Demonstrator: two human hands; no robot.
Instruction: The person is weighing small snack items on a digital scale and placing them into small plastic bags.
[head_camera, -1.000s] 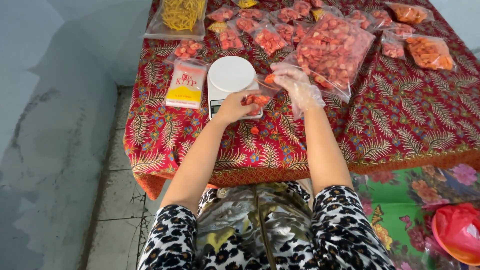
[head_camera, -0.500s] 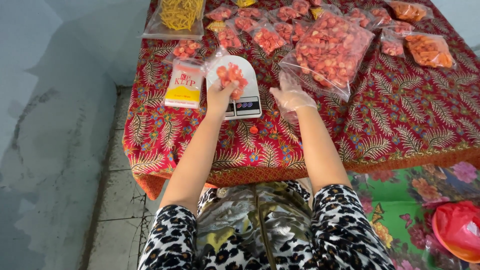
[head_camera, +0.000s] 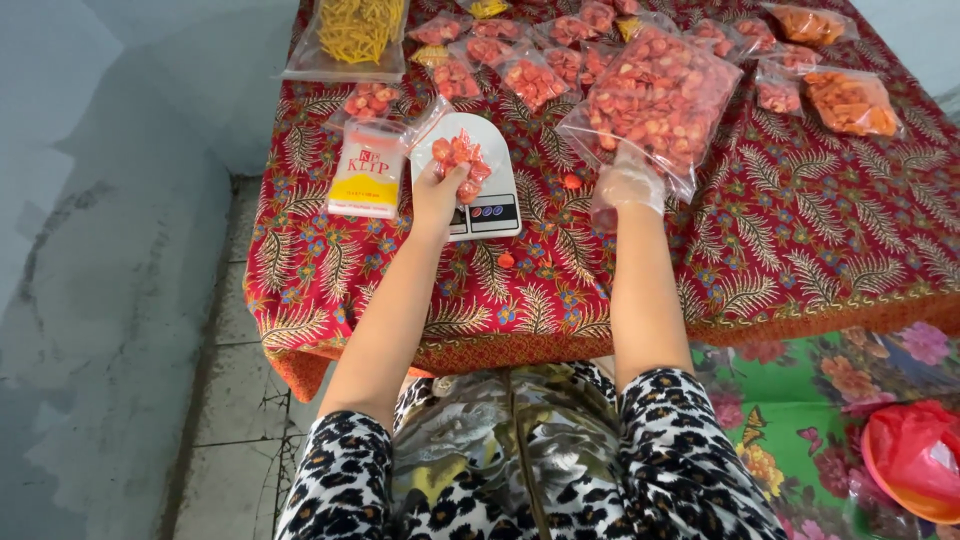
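Note:
My left hand (head_camera: 440, 195) grips a small clear bag of red snack pieces (head_camera: 459, 160) and holds it on the white kitchen scale (head_camera: 470, 175). My right hand (head_camera: 627, 187), in a thin clear plastic glove, rests at the near edge of a large clear bag of red snack pieces (head_camera: 655, 95); its fingers are curled and I cannot see anything in them. Two loose red pieces (head_camera: 571, 181) lie on the red patterned tablecloth (head_camera: 800, 230) between scale and hand.
A white and yellow packet (head_camera: 369, 170) lies left of the scale. Several small filled bags (head_camera: 530, 75) sit behind it, a bag of yellow sticks (head_camera: 355, 30) at far left, orange snack bags (head_camera: 850, 100) at right. A red bag in an orange bowl (head_camera: 915, 470) stands on the floor mat.
My left hand lifted the small bag from beside the scale and set it on the scale plate. My right hand drew back from that bag toward the large bag.

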